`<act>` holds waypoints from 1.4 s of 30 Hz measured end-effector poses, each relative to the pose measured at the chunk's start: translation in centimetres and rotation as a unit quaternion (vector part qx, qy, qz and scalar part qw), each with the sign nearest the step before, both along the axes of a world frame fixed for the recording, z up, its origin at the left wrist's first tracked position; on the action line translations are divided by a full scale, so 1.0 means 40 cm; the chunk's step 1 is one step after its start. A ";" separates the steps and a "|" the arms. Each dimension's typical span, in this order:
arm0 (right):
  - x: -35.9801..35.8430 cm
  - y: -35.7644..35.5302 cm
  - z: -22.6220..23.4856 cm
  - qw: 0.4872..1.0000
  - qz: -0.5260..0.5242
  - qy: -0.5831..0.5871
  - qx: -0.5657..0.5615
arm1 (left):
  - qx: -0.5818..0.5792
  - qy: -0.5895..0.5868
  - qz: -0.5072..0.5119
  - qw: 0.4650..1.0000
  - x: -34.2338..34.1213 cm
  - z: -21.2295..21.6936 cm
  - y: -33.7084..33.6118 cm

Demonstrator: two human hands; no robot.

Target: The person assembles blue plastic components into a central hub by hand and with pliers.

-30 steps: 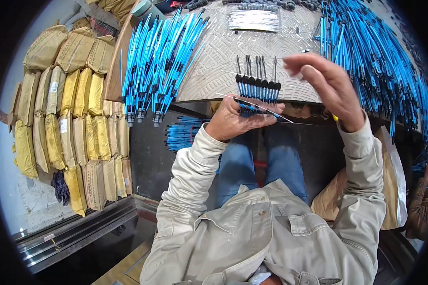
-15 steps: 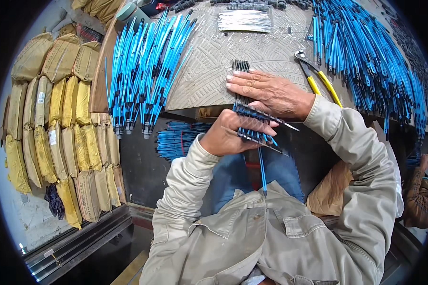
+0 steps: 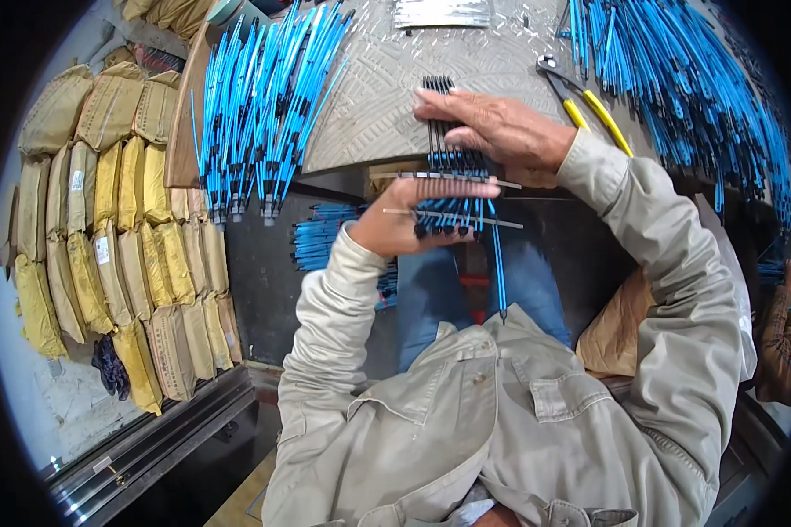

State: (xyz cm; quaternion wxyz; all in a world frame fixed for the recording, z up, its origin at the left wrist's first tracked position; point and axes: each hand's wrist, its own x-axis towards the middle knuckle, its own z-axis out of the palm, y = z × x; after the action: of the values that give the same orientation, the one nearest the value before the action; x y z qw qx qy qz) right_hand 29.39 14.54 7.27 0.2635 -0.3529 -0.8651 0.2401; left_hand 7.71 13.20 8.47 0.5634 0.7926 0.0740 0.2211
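Observation:
A row of thin blue-and-black rods (image 3: 453, 160) stands side by side at the table's front edge, black ends away from me. My left hand (image 3: 385, 224) is closed round their lower part, fingers reaching across from the left. Narrow strips (image 3: 511, 226) cross the row, poking out on both sides of that hand. One or two rods (image 3: 500, 272) hang lower than the others, toward my lap. Across the upper black ends lies my right hand (image 3: 520, 130), its fingers stretched out and thumb apart. Motion blurs its fingertips a little.
Yellow-handled pliers (image 3: 602, 119) lie right of my right hand. Heaps of blue rods lie on the table's left (image 3: 264, 105) and right (image 3: 668, 114). Silvery strips (image 3: 442, 12) sit at the back. Wrapped packages (image 3: 119, 250) are stacked at left; a bound rod bundle (image 3: 321, 241) is under the table.
The rods in my left hand have turned more upright and the crossing strips now lie nearly level. My right hand has lifted slightly, its thumb spread from the fingers. The view has shifted.

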 end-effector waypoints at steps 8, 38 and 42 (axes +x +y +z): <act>-0.007 0.009 -0.025 0.999 -0.032 0.028 0.010 | -0.028 0.105 -0.010 0.994 -0.055 0.044 0.012; 0.013 0.011 0.031 0.995 -0.060 0.006 -0.082 | 0.492 0.200 0.001 0.847 -0.024 0.024 0.105; 0.023 0.049 0.076 0.982 -0.068 0.059 -0.168 | 0.530 0.202 -0.019 0.824 0.010 0.023 0.137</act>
State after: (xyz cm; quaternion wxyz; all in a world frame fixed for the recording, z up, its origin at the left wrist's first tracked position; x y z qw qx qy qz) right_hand 30.31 16.48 10.33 0.2664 -0.4357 -0.7694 0.3837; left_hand 8.10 18.68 9.38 0.0335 0.9972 0.0427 0.0508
